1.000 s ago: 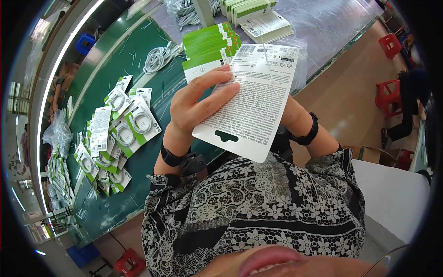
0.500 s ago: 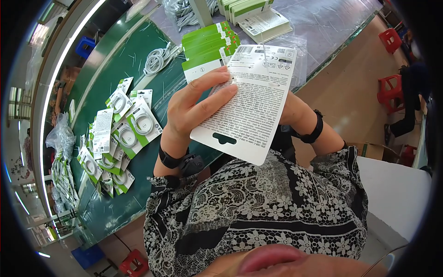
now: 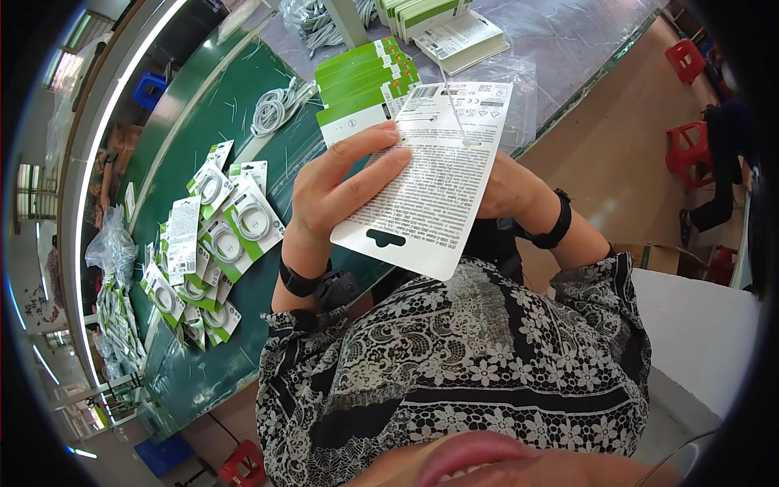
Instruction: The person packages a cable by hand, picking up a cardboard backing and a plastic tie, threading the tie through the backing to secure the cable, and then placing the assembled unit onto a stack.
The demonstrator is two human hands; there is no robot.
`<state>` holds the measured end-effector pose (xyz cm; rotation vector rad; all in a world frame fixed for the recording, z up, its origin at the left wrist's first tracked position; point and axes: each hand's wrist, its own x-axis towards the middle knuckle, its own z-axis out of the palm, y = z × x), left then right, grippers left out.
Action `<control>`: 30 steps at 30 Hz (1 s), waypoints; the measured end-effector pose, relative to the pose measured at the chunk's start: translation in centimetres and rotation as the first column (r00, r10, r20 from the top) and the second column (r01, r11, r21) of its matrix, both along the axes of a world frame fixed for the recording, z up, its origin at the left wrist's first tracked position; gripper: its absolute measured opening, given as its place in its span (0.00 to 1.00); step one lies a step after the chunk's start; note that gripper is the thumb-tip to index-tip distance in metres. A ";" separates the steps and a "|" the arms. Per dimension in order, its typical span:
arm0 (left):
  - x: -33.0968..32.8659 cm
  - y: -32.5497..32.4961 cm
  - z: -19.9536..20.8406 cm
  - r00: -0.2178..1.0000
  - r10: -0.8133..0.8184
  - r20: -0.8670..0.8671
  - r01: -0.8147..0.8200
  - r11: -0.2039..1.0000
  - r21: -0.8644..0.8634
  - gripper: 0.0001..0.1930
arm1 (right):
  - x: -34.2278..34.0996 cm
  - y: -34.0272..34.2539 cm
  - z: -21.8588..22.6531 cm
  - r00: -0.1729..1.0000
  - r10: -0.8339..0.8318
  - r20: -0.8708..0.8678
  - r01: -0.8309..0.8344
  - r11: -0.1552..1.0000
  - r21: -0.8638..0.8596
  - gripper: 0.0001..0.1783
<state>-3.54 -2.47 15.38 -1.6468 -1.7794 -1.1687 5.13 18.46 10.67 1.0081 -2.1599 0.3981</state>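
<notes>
My left hand grips a white packaging card, two fingers lying on its printed face and the thumb hidden behind. The card is tilted, with its dark hang slot at the lower end, towards me. A thin whitish strip stands out of the card's upper part, near a small hole. Behind the card's right edge is my right hand; its fingers are hidden, so what they hold does not show. Just beyond lies a fanned row of green and white cards.
Left on the green table lies a heap of carded white cables. A loose coiled cable sits farther back. Card stacks, bagged cables and clear plastic bags lie on the grey surface. Red stools stand right.
The card has shifted slightly left and turned a little. The strip now leans differently, reaching from above down to the card. My right hand has moved a bit left behind the card.
</notes>
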 end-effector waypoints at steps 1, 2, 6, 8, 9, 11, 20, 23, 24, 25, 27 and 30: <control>-0.1 0.0 0.0 1.000 -0.007 -0.005 0.007 1.000 -0.002 0.18 | 0.0 0.1 0.0 1.000 0.004 0.003 -0.004 1.000 -0.005 0.13; -0.1 0.0 0.1 1.000 -0.016 -0.009 0.016 1.000 -0.003 0.18 | 0.0 0.1 0.1 1.000 0.007 0.007 -0.006 1.000 -0.010 0.13; 0.0 0.0 0.3 0.999 -0.030 -0.020 0.029 0.999 -0.020 0.18 | 0.2 0.1 0.1 1.000 0.004 -0.011 -0.004 1.000 -0.006 0.13; 0.0 0.0 0.4 0.999 -0.030 -0.024 0.029 0.999 -0.028 0.18 | 0.2 0.0 0.1 1.000 0.004 -0.024 -0.004 1.000 -0.003 0.13; 0.0 0.0 0.5 0.999 -0.031 -0.027 0.030 0.999 -0.034 0.18 | 0.2 0.0 0.1 1.000 0.008 -0.021 -0.008 1.000 -0.010 0.13; 0.0 0.0 0.5 0.999 -0.033 -0.033 0.031 0.998 -0.046 0.18 | 0.2 0.0 0.1 1.000 0.014 -0.016 -0.014 1.000 -0.024 0.12; 0.1 0.2 -0.5 0.998 -0.033 0.051 0.032 0.999 0.017 0.17 | 0.1 -0.3 0.9 0.998 0.046 0.050 -0.040 0.992 -0.117 0.09; -0.5 0.3 -1.9 0.972 0.183 0.149 -0.188 0.982 0.019 0.15 | -1.3 -0.8 1.0 0.986 0.158 0.050 -0.132 0.930 -0.343 0.22; -0.6 0.4 -2.8 0.971 0.189 0.149 -0.193 0.981 0.017 0.15 | -1.5 -0.9 1.0 0.985 0.164 0.050 -0.137 0.929 -0.344 0.22; -0.7 0.7 -3.9 0.900 0.129 0.416 -0.186 0.977 0.100 0.14 | -1.6 -1.0 1.0 0.992 0.099 0.078 -0.058 0.907 -0.416 0.19; -0.7 1.4 -5.6 0.567 -0.079 0.820 -0.237 0.938 0.254 0.13 | -1.7 -1.3 0.9 0.988 -0.026 0.154 0.107 0.832 -0.545 0.13; -0.2 2.3 -5.6 0.459 -0.243 0.855 -0.203 0.908 0.367 0.14 | -1.8 -2.7 2.0 0.907 0.149 0.393 0.258 0.542 -0.800 0.10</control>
